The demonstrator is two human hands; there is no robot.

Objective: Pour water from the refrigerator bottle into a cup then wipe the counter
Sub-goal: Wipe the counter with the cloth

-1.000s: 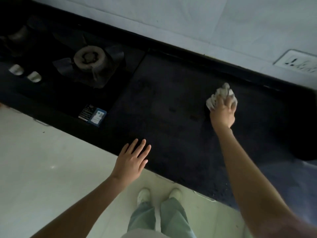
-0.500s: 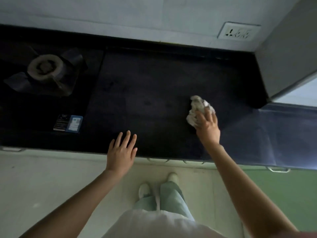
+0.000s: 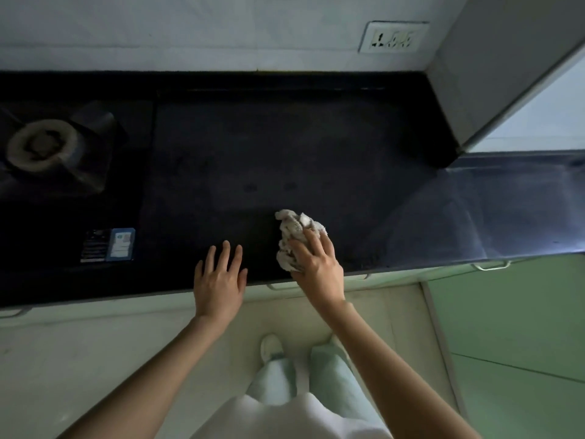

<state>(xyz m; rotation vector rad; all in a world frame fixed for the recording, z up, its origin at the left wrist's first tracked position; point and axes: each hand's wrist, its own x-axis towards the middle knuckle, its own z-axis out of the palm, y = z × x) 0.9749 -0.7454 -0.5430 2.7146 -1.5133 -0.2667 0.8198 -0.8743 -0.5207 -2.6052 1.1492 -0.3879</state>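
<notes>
A crumpled white cloth [image 3: 292,231] lies on the dark counter [image 3: 285,147] near its front edge. My right hand [image 3: 316,267] presses down on the cloth's near side, fingers curled over it. My left hand [image 3: 220,277] hovers flat at the counter's front edge, just left of the cloth, fingers straight and holding nothing. No bottle or cup is in view.
A gas burner [image 3: 41,147] sits at the far left of the hob, with a sticker label [image 3: 109,245] near the front. A wall socket [image 3: 394,37] is above the counter. A grey cabinet side [image 3: 493,74] stands at right. Drawer handles [image 3: 490,266] line the front.
My right hand has dragged the cloth from the back of the counter toward the front edge and leftward. The left hand stays at the front edge; my view has swung right.
</notes>
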